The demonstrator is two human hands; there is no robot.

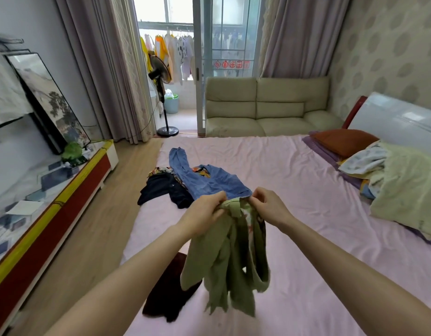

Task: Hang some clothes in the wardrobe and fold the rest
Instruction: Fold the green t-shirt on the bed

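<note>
Bedroom w/ a pink-sheeted bed (294, 170) filling most of the view, wood floor to its left. Both arms reach out over the bed, holding up an olive-green garment (229, 258) w/ a patterned lining showing near the top. Left hand (204, 212) grips the top edge, fingers curled tight round the bunched fabric; right hand (266, 206) pinches the same edge just beside it, fingers closed on the cloth. Garment hangs down crumpled, bottom hem just above the sheet; can't tell if it touches.

Beyond the hands, a blue denim piece (204, 180) lies spread on the bed, partly over a floral item (161, 170) and a navy top (161, 190), all near the left edge. Under the hanging garment, a dark maroon piece (168, 294) lies flat by the bed's near-left side.

Right side: rust pillow (342, 141) and a pale green quilt (408, 187) heaped by the headboard. Beige sofa (265, 107) at the far wall, standing fan (161, 76) by the balcony door, laundry hanging outside. Low red-and-yellow cabinet (52, 214) along the left wall w/ a framed picture (49, 100) leaning on it.
</note>
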